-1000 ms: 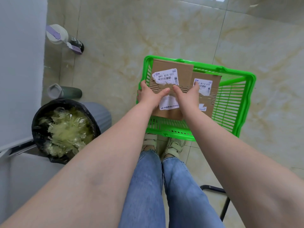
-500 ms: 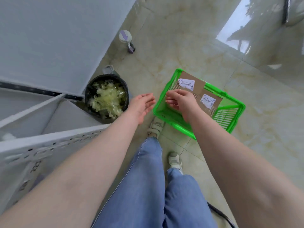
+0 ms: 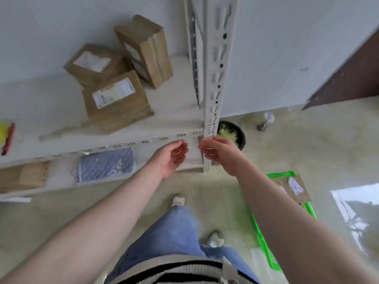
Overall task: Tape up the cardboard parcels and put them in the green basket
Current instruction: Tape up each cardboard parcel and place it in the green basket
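Two bare hands reach toward the front edge of a white shelf, both empty: the left hand is turned palm inward with its fingers relaxed and loosely bent, and the right hand faces it, fingers likewise slack, just in front of the shelf's white upright post. Neither hand touches a parcel. On the shelf board beyond the hands sit three cardboard parcels: the nearest parcel lies flat with its white label up, its long axis running roughly left to right and tilted slightly; a second flat parcel rests behind it, also label up; a third parcel stands on end against the wall, its long axis upright. One shelf down lie a blue-grey padded mailer and one more cardboard box (only partly in view). At the far left edge of the upper board there is a yellow and red object, too blurred to identify. On the floor to the person's right, behind the right forearm, stands the green basket, with one labelled cardboard parcel visible inside it. A black bin filled with pale crumpled material stands on the floor beside the post, and a small bottle stands farther off.
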